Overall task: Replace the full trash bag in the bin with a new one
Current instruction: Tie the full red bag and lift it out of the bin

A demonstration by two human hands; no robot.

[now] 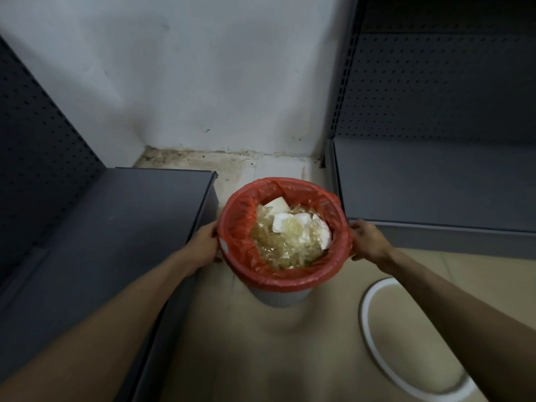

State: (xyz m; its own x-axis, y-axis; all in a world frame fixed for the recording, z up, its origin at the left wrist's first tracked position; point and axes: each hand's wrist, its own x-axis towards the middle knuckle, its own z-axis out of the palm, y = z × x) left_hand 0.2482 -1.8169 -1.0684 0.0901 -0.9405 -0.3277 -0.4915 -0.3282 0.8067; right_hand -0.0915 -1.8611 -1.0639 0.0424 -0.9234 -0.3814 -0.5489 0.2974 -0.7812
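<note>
Head view: the bin point(280, 297) stands on the floor point(261, 343) in the gap between two grey shelf units, the left shelf point(101, 242) and the right shelf point(435, 184), with the white wall point(203, 82) behind it. The red trash bag point(240, 227) is still seated in the bin, its edge folded down over the rim all the way round. The bag is filled close to the rim with crumpled clear plastic and white paper waste point(290, 236). A white ring point(368, 329), which may be the bin's retaining collar, lies flat on the floor to the right of the bin and nearer the camera. Task status, as judged from this view: the full bag has not been lifted out or tied, no new bag is in sight, and all of removal and relining remains. The left hand point(206, 242) is at the left side of the bin, touching the folded bag edge at the rim, fingers curled against it. The right hand point(365, 239) is at the opposite side of the bin, its fingers on the bag edge. Whether either hand actually pinches the film or merely rests on it cannot be determined. The bin sits directly between the two hands.
</note>
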